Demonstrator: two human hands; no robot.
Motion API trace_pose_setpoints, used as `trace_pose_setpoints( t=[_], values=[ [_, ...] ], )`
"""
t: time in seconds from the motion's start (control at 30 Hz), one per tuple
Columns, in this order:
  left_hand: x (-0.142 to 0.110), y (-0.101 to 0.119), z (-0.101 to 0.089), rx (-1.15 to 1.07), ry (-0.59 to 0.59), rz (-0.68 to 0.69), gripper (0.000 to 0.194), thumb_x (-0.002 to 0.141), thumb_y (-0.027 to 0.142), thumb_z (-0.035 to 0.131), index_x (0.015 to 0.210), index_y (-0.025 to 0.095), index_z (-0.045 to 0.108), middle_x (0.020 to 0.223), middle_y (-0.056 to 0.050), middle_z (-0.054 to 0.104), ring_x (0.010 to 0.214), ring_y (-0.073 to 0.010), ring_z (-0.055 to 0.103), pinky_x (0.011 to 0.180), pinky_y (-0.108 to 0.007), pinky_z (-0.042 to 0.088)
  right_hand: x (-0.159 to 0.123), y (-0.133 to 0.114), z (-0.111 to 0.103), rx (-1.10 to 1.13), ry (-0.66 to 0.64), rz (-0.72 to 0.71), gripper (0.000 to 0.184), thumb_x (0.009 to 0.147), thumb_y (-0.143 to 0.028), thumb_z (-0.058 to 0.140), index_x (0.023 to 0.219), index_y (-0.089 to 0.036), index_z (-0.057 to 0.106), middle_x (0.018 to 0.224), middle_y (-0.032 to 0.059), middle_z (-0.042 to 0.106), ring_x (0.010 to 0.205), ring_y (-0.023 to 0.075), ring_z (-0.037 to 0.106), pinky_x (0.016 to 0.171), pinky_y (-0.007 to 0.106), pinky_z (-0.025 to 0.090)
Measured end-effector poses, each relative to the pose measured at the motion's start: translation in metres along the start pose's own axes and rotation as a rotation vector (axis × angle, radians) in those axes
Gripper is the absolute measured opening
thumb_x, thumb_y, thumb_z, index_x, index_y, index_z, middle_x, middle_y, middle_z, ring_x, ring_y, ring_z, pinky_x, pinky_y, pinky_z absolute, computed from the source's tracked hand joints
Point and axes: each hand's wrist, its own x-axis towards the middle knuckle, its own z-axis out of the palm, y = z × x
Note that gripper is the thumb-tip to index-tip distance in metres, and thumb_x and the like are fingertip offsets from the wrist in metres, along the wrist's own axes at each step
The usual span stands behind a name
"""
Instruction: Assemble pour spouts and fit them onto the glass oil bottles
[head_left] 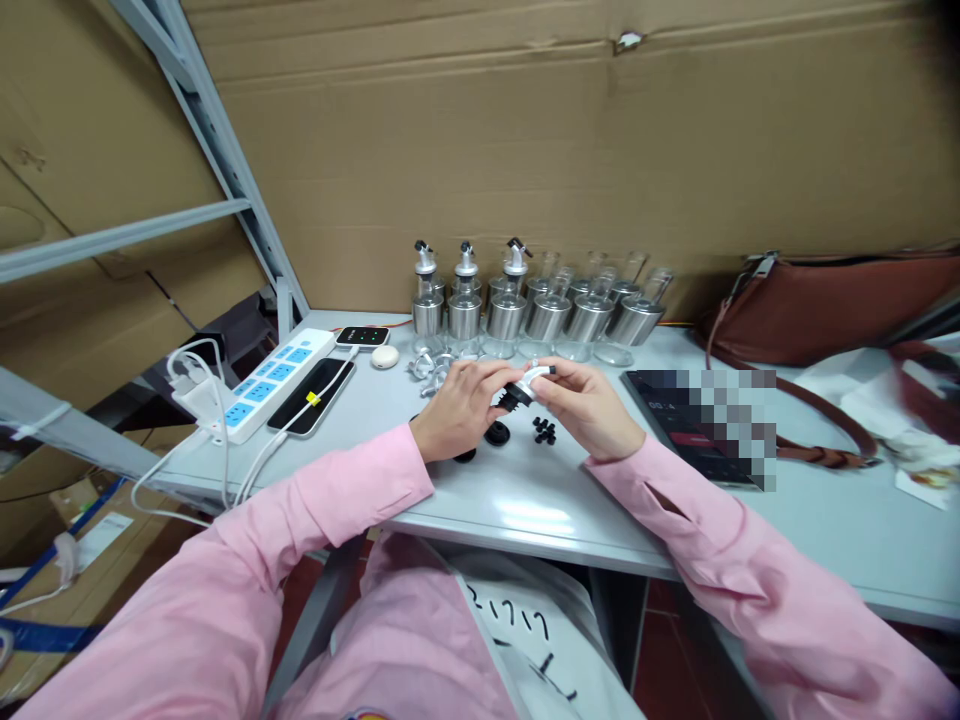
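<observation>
Both hands meet above the near part of the grey table [510, 520], holding one silver-and-black pourer [529, 385] between them. The left hand [465, 405] is mostly closed, its fingers at the black ribbed end; the right hand [589, 400] is partly closed, thumb and fingers pinching the silver spout side, though the exact fingertip contact is hard to make out. Just below the pourer lie a black round part [496, 433] and a cluster of small black pieces [545, 431]. Behind the left hand is a heap of silver spouts [431, 370]. Farther back stand metal-sleeved glass bottles [506, 316], three in front topped with pourers. A white power strip [277, 380] lies to the left, a dark tablet [682, 420] to the right, near a brown bag [825, 305]
</observation>
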Motion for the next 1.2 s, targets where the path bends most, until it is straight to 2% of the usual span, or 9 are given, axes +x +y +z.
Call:
trace_pose_setpoints(
  t=[0.3,0.4,0.5,0.63,0.73,0.87,1.07,1.2],
  values=[
    [0.005,0.004,-0.005,-0.158,0.063,-0.020,0.037,0.095,0.030,0.030,0.131,0.021,0.024,0.116,-0.013,0.048,0.109,-0.0224,0.048,0.089,-0.040,0.044,0.001,0.003,0.000,-0.037,-0.035,0.005,0.032,0.062,-0.042,0.076,0.084,-0.022,0.067,0.083,0.0012,0.066,0.078,0.0138,0.060,0.075,0.030,0.049],
    [0.006,0.005,-0.008,-0.179,0.101,-0.044,0.032,0.091,0.028,0.039,0.122,0.021,0.033,0.111,-0.011,0.049,0.106,-0.0219,0.050,0.088,-0.039,0.044,0.003,0.003,-0.002,-0.122,-0.001,-0.047,0.031,0.065,-0.041,0.074,0.084,-0.021,0.060,0.075,-0.0019,0.061,0.065,0.0100,0.055,0.066,0.027,0.048],
    [0.006,0.005,-0.010,-0.117,0.063,-0.091,0.027,0.087,0.025,0.044,0.113,0.019,0.042,0.106,-0.010,0.051,0.102,-0.0226,0.051,0.086,-0.039,0.043,0.003,0.004,-0.004,-0.252,0.030,-0.115,0.027,0.068,-0.038,0.072,0.078,-0.021,0.053,0.061,-0.0062,0.050,0.054,0.0075,0.046,0.057,0.023,0.042],
    [0.006,0.004,-0.010,-0.097,0.006,-0.144,0.026,0.088,0.024,0.042,0.113,0.020,0.046,0.106,-0.009,0.051,0.100,-0.0220,0.052,0.086,-0.038,0.044,0.000,0.008,-0.003,-0.353,-0.069,-0.200,0.025,0.072,-0.035,0.069,0.087,-0.021,0.054,0.076,-0.0014,0.055,0.072,0.0116,0.054,0.067,0.025,0.046],
    [0.005,0.003,-0.008,-0.178,0.034,-0.156,0.029,0.089,0.024,0.043,0.118,0.020,0.041,0.111,-0.010,0.049,0.106,-0.0212,0.051,0.089,-0.037,0.045,-0.002,0.012,-0.001,-0.408,-0.110,-0.236,0.024,0.075,-0.031,0.066,0.095,-0.023,0.053,0.089,0.0014,0.057,0.085,0.0138,0.056,0.073,0.027,0.047],
    [0.005,0.002,-0.004,-0.241,0.100,-0.119,0.032,0.090,0.025,0.045,0.121,0.019,0.036,0.113,-0.011,0.051,0.110,-0.0207,0.050,0.091,-0.037,0.045,-0.003,0.013,-0.001,-0.467,-0.098,-0.257,0.023,0.076,-0.028,0.062,0.096,-0.023,0.053,0.097,0.0041,0.059,0.090,0.0158,0.057,0.075,0.029,0.048],
    [0.004,0.002,-0.004,-0.241,0.091,-0.150,0.035,0.088,0.029,0.047,0.120,0.020,0.035,0.113,-0.010,0.053,0.103,-0.0204,0.053,0.088,-0.038,0.044,-0.004,0.011,0.001,-0.553,-0.076,-0.320,0.023,0.073,-0.023,0.061,0.095,-0.021,0.052,0.091,0.0044,0.061,0.080,0.0155,0.058,0.074,0.032,0.049],
    [0.006,0.004,-0.012,-0.168,0.046,-0.247,0.032,0.078,0.030,0.049,0.107,0.018,0.042,0.101,-0.008,0.056,0.088,-0.0201,0.055,0.081,-0.037,0.040,-0.005,0.010,0.002,-0.629,-0.012,-0.376,0.023,0.073,-0.021,0.060,0.095,-0.021,0.052,0.080,0.0021,0.059,0.073,0.0144,0.057,0.073,0.032,0.048]
  ],
)
